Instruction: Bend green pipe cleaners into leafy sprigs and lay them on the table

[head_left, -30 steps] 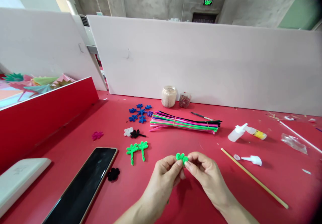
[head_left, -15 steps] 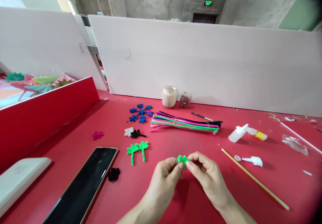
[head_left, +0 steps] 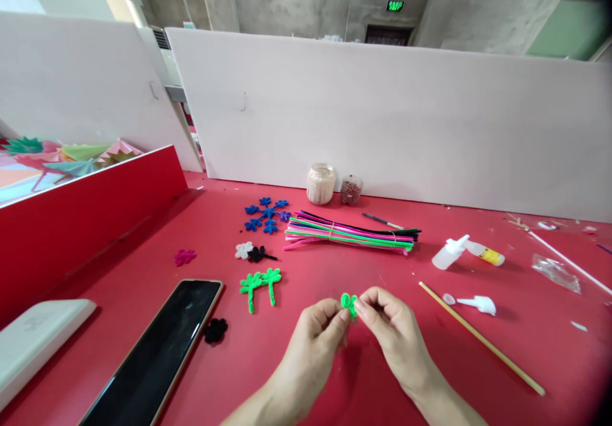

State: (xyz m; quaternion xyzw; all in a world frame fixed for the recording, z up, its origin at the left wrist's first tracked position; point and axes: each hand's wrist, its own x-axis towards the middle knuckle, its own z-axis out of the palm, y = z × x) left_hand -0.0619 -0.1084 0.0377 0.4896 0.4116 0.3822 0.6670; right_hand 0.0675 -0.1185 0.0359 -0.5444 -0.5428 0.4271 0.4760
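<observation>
Between my two hands is a small green pipe-cleaner flower point(head_left: 349, 303), its looped petals showing above the fingertips. My left hand point(head_left: 318, 333) pinches it from the left, and my right hand point(head_left: 389, 327) pinches its right side with thumb and fingers. The lower part of the flower is hidden by my fingers. To the left lie two green pipe-cleaner flowers with twisted stems point(head_left: 261, 284). A bundle of coloured pipe cleaners point(head_left: 351, 233), held by bands, lies beyond my hands.
Left of my hands are a phone point(head_left: 157, 349), a black flower point(head_left: 216, 331), a magenta flower point(head_left: 185, 257), white and black flowers point(head_left: 251, 252) and a blue snowflake shape point(head_left: 268, 214). Right lie a wooden stick point(head_left: 480, 337), a white cap point(head_left: 480, 305) and a glue bottle point(head_left: 449, 254). Jars point(head_left: 320, 185) stand behind.
The green flower has turned slightly between my fingers, so its petals show at another angle. Both hands stay in nearly the same place.
</observation>
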